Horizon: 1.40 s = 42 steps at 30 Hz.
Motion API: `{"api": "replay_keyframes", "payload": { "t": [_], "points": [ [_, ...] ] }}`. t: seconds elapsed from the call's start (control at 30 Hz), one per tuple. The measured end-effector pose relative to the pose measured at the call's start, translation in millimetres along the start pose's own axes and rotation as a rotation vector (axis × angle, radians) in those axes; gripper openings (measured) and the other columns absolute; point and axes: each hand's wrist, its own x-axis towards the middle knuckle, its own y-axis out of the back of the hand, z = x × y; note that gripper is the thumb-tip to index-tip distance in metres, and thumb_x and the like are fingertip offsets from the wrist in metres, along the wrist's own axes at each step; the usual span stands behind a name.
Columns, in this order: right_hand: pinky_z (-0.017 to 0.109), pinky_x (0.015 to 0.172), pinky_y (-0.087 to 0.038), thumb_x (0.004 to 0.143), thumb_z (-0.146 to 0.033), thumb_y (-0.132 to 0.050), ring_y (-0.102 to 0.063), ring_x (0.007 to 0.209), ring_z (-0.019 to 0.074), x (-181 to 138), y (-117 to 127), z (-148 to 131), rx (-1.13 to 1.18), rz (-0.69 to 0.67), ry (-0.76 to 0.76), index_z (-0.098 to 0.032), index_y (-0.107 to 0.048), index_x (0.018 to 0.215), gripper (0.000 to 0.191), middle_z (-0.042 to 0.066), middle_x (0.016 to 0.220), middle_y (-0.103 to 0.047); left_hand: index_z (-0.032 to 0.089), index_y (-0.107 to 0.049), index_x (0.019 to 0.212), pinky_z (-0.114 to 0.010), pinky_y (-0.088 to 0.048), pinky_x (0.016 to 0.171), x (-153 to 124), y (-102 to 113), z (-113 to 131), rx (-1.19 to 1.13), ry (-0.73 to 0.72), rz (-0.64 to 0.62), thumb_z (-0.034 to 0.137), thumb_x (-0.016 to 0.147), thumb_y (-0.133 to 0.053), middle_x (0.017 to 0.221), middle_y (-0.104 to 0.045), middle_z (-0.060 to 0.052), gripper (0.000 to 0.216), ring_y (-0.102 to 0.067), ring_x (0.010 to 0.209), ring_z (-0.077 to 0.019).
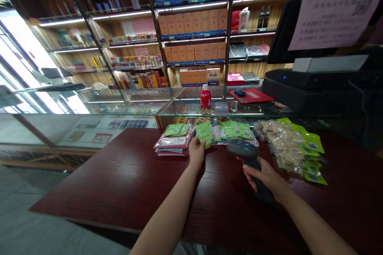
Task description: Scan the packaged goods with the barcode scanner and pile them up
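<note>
One scanner (243,150), handle toward the person, apparently faces green packet (206,132).

One green packet (206,132): flat, glossy, printed, slightly tilted, at the far centre of the counter, its near edge pinched. One barcode scanner (243,149): dark grey, handheld, head raised just right of the packet, handle slanting near and right.

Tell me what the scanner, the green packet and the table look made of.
The scanner looks like dark matte plastic: moulded, dull head. The green packet seems thin glossy plastic film; it glints. The table is dark red wood or wood-look laminate, with grain lines and soft sheen.
</note>
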Motion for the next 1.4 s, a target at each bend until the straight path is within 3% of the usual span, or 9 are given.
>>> {"api": "replay_keyframes", "payload": {
  "t": [0.6,0.87,1.17,1.4],
  "points": [
    [0.019,0.033,-0.035,0.070,-0.050,-0.075,-0.046,0.035,0.0088,-2.4,2.4,-1.7,-0.038,-0.009,-0.021,-0.020,-0.053,0.089,0.042,-0.007,0.053,-0.053,0.015,-0.056,0.085,-0.032,-0.058,0.067,-1.8,-5.4,3.8,-0.017,0.071,0.047,0.021,0.069,-0.065,0.088,-0.069,-0.006,0.019,-0.067,0.078,-0.0181],
    [0.020,0.033,-0.035,0.071,-0.050,-0.075,-0.045,0.034,0.0088,-1.8,2.4,-2.2,-0.041,-0.018,-0.030,-0.020,-0.055,0.088,0.040,-0.007,0.052,-0.052,0.014,-0.062,0.081,-0.032,-0.057,0.066,-2.7,-5.8,8.6,0.159,-0.002,0.083,0.017,0.070,-0.064,0.084,-0.071,-0.007,0.011,-0.067,0.078,-0.0199],
    [0.019,0.032,-0.034,0.071,-0.048,-0.075,-0.046,0.034,0.0083,-0.8,3.7,0.2,-0.022,0.015,-0.027,-0.019,-0.055,0.091,0.041,-0.007,0.052,-0.053,0.016,-0.057,0.083,-0.034,-0.058,0.068,-1.7,-5.8,2.0,-0.016,0.064,0.059,0.020,0.070,-0.062,0.084,-0.068,-0.005,0.015,-0.066,0.077,-0.0184],
    [0.019,0.032,-0.035,0.070,-0.048,-0.077,-0.046,0.033,0.0082,2.0,8.4,-1.3,0.028,0.072,-0.018,-0.018,-0.058,0.093,0.043,-0.006,0.053,-0.054,0.016,-0.056,0.088,-0.033,-0.054,0.074,-4.3,-4.7,5.3,0.107,-0.011,0.022,0.020,0.074,-0.059,0.089,-0.068,-0.005,0.014,-0.066,0.080,-0.0181]
  ]
}}
